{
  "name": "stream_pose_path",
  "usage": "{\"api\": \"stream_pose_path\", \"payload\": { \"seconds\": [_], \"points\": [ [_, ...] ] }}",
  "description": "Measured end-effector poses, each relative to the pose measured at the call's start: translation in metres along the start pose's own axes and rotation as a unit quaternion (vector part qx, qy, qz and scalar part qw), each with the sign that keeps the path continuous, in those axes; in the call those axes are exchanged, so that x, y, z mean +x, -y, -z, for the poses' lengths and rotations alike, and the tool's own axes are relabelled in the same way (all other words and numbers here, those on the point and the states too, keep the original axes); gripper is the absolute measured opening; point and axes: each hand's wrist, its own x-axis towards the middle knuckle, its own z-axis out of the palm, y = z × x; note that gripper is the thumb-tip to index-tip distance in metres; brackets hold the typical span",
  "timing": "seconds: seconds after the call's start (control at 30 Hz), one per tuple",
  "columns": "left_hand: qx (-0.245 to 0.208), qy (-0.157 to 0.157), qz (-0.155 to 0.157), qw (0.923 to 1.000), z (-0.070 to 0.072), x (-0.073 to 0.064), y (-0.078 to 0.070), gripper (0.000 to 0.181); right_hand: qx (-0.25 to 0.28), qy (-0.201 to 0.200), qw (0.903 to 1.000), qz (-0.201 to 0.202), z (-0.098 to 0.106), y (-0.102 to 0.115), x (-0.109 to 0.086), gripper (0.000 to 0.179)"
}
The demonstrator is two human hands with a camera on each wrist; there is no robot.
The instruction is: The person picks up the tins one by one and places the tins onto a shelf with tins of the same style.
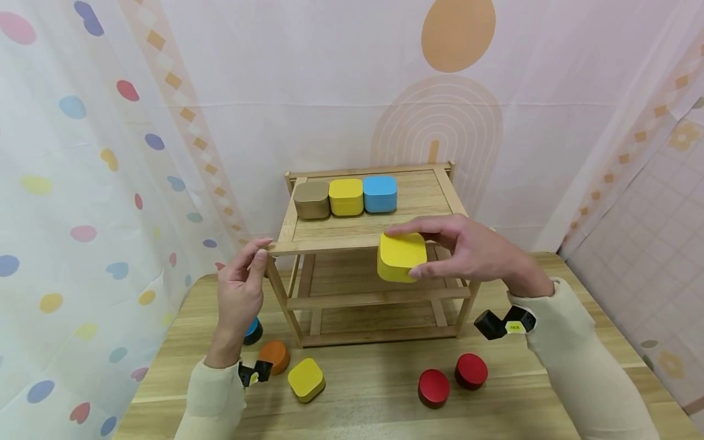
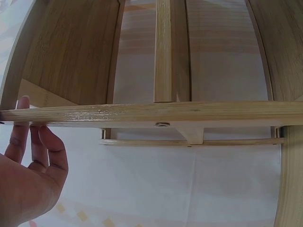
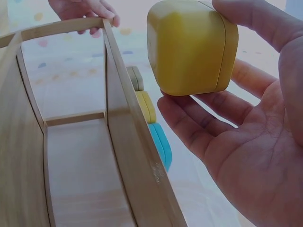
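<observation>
My right hand (image 1: 467, 247) holds a yellow square tin (image 1: 400, 256) with rounded corners between thumb and fingers, in front of the wooden rack's (image 1: 352, 246) top front edge. A seam runs around the tin near its lid in the right wrist view. At the rack's top left front corner, my left hand (image 1: 242, 287) grips the frame with thumb and index finger; its other fingers curl below the rail (image 2: 118, 113) in the left wrist view. On the top shelf a gold tin (image 1: 311, 200), another yellow tin (image 1: 346, 197) and a blue tin (image 1: 380, 194) stand in a row.
On the table before the rack lie a yellow square tin (image 1: 306, 379), an orange round tin (image 1: 274, 357) and two red round tins (image 1: 434, 388). A blue-topped round tin (image 1: 253, 330) is partly behind my left wrist. A patterned curtain (image 1: 330, 79) hangs behind.
</observation>
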Motion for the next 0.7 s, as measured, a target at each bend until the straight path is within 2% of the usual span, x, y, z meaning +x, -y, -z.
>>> {"api": "stream_pose_path", "payload": {
  "seconds": [0.4,0.6,0.7],
  "points": [
    [-0.010,0.001,0.000,1.0000,-0.001,-0.001,-0.001,0.024,-0.027,-0.022,0.9990,-0.029,0.018,-0.006,0.004,0.054],
    [-0.032,0.002,0.001,0.9995,-0.002,-0.001,-0.003,0.025,-0.010,-0.026,0.9983,-0.050,0.026,-0.008,0.003,0.054],
    [-0.024,0.000,0.003,0.9997,-0.002,-0.001,-0.003,0.025,0.004,-0.035,0.9980,-0.051,0.031,-0.010,0.004,0.053]
  ]
}}
